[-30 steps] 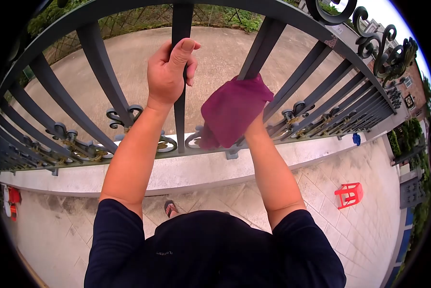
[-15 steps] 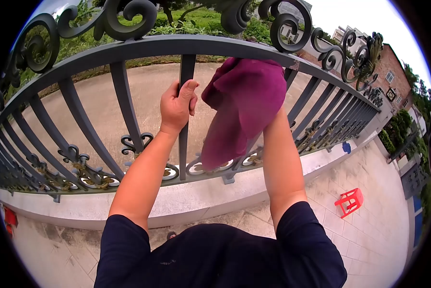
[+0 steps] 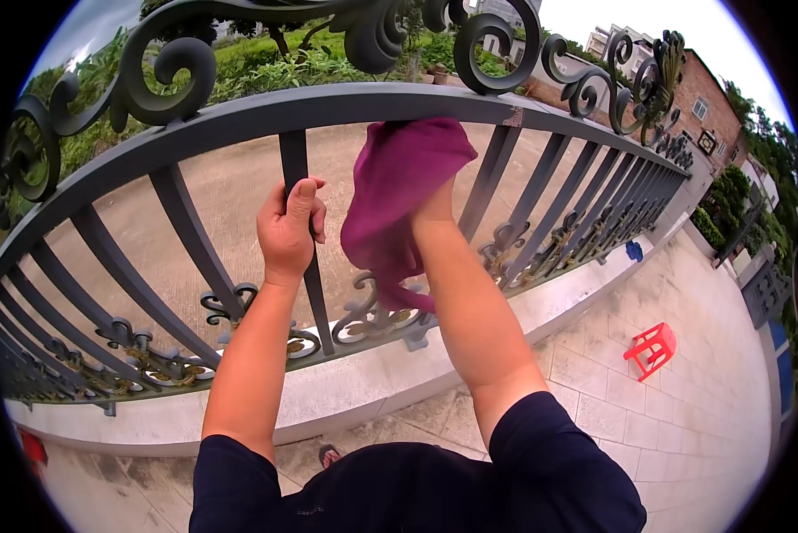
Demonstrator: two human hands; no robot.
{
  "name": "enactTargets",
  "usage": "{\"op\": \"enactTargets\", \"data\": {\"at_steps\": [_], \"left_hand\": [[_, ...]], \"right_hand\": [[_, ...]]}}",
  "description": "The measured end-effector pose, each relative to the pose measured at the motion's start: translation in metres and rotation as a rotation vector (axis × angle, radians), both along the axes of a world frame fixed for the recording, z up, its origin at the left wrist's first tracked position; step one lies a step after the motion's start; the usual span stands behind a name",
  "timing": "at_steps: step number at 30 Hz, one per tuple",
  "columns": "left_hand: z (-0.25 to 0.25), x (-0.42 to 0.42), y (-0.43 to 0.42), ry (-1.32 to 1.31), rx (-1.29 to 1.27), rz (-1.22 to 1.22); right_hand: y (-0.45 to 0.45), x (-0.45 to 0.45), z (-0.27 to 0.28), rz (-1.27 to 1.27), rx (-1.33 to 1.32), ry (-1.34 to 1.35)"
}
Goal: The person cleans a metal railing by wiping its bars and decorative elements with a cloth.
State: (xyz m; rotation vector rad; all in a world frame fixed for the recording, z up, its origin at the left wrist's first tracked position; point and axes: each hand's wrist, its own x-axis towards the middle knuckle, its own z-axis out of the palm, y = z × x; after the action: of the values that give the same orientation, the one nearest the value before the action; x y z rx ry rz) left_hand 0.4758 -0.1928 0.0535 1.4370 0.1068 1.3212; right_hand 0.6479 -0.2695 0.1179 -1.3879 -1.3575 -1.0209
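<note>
My left hand (image 3: pixel 287 229) is wrapped round a dark upright bar (image 3: pixel 313 293) of the metal fence, thumb up. A purple cloth (image 3: pixel 400 182) drapes over my right hand (image 3: pixel 435 206), leaving little more than the wrist in sight. My right fingers are hidden under the cloth, which bunches just below the top rail (image 3: pixel 328 107). Its loose lower end hangs blurred in front of the scrollwork near the fence's foot.
Large curled ornaments (image 3: pixel 170 75) rise above the rail. The fence stands on a low pale ledge (image 3: pixel 345 386). To the right, a red plastic stool (image 3: pixel 652 350) is on the paving, and a blue item (image 3: pixel 634 251) lies on the ledge.
My right hand and the cloth have moved left, away from the bar on the right, which now shows more fully. My left hand keeps its bar. The whole view has shifted somewhat.
</note>
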Motion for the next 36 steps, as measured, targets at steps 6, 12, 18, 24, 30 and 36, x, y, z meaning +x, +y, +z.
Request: {"op": "enactTargets", "data": {"at_steps": [6, 12, 18, 24, 30, 36], "left_hand": [[-0.002, 0.003, 0.001, -0.053, 0.005, -0.007], [-0.006, 0.001, -0.004, 0.069, 0.124, 0.273], [0.049, -0.058, -0.049, 0.002, 1.040, 0.962], [0.158, -0.075, -0.044, -0.061, 1.423, 1.172], [0.275, -0.074, -0.029, 0.233, 1.065, 1.033], [0.278, -0.051, 0.025, 0.698, 1.121, 1.316]], "right_hand": [[-0.021, -0.003, -0.053, 0.309, -0.062, 0.458], [-0.040, -0.013, -0.123, -0.016, -0.249, 0.341], [-0.042, -0.016, -0.112, 0.056, -0.275, 0.465], [-0.041, 0.007, -0.135, 0.301, -0.271, 0.586], [-0.044, -0.012, -0.045, 0.324, -0.211, 0.612], [-0.007, 0.043, 0.030, 0.792, -0.468, 0.587]]}}
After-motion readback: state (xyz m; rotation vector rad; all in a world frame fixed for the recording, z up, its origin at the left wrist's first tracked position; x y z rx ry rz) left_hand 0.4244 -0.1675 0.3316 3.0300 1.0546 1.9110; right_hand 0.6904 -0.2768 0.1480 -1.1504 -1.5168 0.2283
